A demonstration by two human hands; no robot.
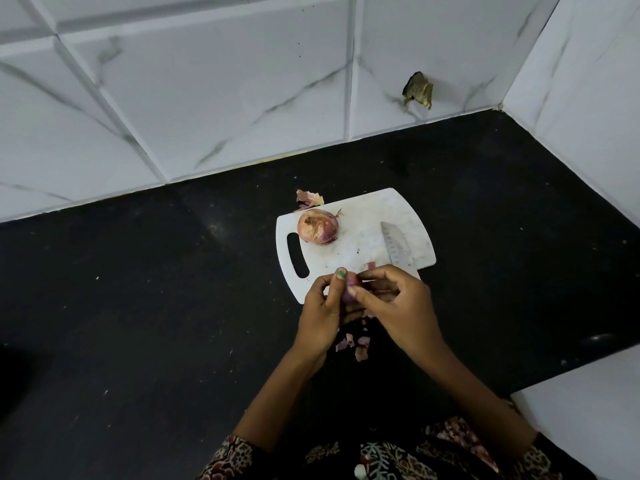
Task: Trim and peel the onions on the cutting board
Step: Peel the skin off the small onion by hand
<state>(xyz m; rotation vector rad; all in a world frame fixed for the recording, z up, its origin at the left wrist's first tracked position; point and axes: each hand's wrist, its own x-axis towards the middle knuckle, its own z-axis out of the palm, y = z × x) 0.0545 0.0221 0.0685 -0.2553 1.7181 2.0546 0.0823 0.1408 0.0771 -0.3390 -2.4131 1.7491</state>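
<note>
- A white cutting board (360, 233) lies on the black counter (138, 306), its handle slot on the left side.
- One whole onion (317, 226), still in its dry skin, sits on the far left part of the board, well apart from the hands.
- A knife (396, 247) lies on the right part of the board with its tip pointing to the far side; its handle is hidden behind the right hand.
- The left hand (320, 315) is curled around a second, purple onion (350, 289), held at the near edge of the board.
- The right hand (398, 303) has its fingertips pressed together at that onion's surface, pinching at the skin; the exact piece gripped is too small to make out.
- Most of the held onion is covered by both hands.
- Loose skin scraps (356, 344) lie on the counter just near of the hands, and another scrap (309, 198) lies at the board's far left corner.
- White marbled wall tiles (207, 81) stand behind the counter; one has a broken hole (418, 90) at the far right.
- Patterned sleeves (381, 455) are cut off by the near edge.
</note>
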